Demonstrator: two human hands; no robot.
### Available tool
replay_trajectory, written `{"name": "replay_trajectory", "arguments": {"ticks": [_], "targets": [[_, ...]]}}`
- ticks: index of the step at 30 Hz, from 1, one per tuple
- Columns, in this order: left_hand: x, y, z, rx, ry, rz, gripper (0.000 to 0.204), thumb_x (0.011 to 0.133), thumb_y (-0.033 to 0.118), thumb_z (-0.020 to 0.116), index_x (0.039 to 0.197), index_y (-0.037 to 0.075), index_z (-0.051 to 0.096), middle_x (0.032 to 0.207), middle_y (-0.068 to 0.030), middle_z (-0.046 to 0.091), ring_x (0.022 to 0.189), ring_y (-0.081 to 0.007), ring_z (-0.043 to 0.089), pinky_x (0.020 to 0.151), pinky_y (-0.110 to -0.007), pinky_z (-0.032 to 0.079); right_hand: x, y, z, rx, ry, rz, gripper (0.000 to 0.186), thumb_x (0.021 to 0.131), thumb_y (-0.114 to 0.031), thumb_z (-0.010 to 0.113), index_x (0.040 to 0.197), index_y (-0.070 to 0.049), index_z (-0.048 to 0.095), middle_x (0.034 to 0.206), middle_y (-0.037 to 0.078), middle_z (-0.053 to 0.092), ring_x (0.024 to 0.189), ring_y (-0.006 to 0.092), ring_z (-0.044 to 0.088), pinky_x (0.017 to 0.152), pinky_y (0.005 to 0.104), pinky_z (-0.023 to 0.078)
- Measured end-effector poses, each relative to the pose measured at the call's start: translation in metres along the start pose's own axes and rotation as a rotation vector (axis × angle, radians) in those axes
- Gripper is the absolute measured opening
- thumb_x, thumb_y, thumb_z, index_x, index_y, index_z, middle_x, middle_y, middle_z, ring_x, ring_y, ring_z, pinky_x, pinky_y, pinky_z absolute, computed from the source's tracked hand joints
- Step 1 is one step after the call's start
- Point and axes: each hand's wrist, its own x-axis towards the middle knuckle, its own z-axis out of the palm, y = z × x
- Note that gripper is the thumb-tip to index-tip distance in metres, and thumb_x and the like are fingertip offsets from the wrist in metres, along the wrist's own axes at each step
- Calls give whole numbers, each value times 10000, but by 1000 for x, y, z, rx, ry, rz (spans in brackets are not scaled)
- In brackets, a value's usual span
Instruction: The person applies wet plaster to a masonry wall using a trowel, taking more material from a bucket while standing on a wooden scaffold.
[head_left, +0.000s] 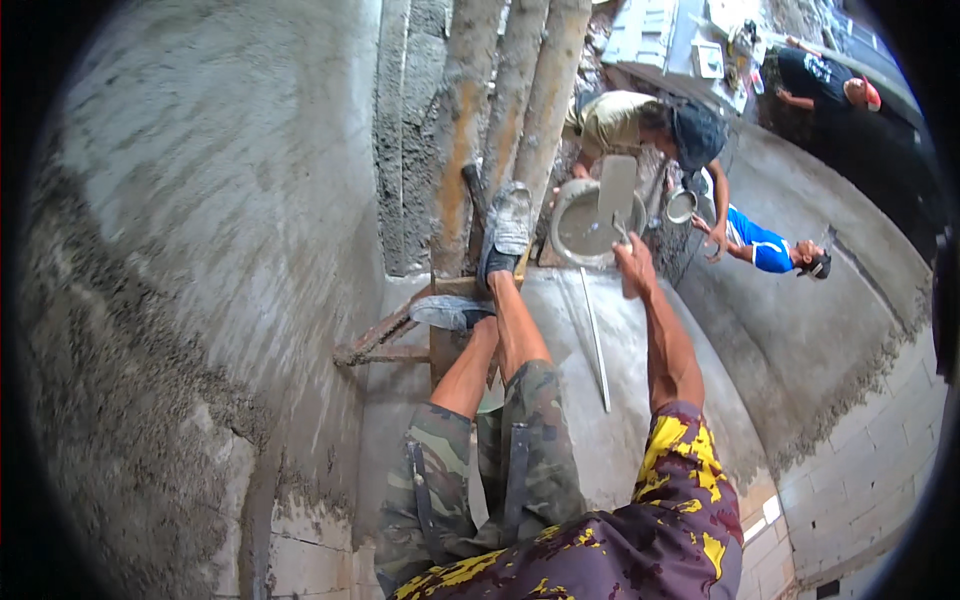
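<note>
Your right hand [634, 265] is closed around the handle of a flat, rectangular trowel [617, 190], its blade over the mouth of a round bucket [590, 225] of wet grey mix; whether blade and bucket touch, you cannot tell from this angle. Your left hand is out of view, so its state cannot be told.

Left of you spreads a broad wall [230, 150] of grey plaster, smooth and streaked higher up in the view, rough and darker at the far left. Your feet are near the close end of long wooden planks [510, 110], smeared grey and stained orange-brown. A thin pale rod [597, 340] slants across the smooth grey surface below the bucket. To the right, another grey-coated wall [800, 230] ends in a ragged edge, with bare pale blocks [865, 450] beyond.

Beside the bucket, a co-worker in a dark cap [699, 132] bends over; a person in a blue shirt [762, 240] is farther right, near a small pail [681, 207].
</note>
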Motion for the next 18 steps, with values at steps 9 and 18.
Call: {"name": "replay_trajectory", "arguments": {"ticks": [9, 18], "targets": [[-10, -37, -50, 99, 22, -116, 527, 900, 453, 478, 1202, 23, 505, 1305, -325, 355, 1251, -441, 332, 1025, -636, 236, -74, -140, -63, 209, -41, 205, 488, 834, -288, 609, 1206, 14, 519, 686, 61, 574, 587, 148, 562, 549, 306, 476], [-19, -74, -83, 148, -17, -184, 544, 904, 461, 467, 1228, 25, 491, 1326, -325, 340, 1267, -445, 315, 1034, -634, 225, -76, -271, -127, 338, -52, 63, 401, 852, -262, 603, 1120, 24, 516, 725, 54, 556, 604, 145, 555, 558, 298, 470]]}}
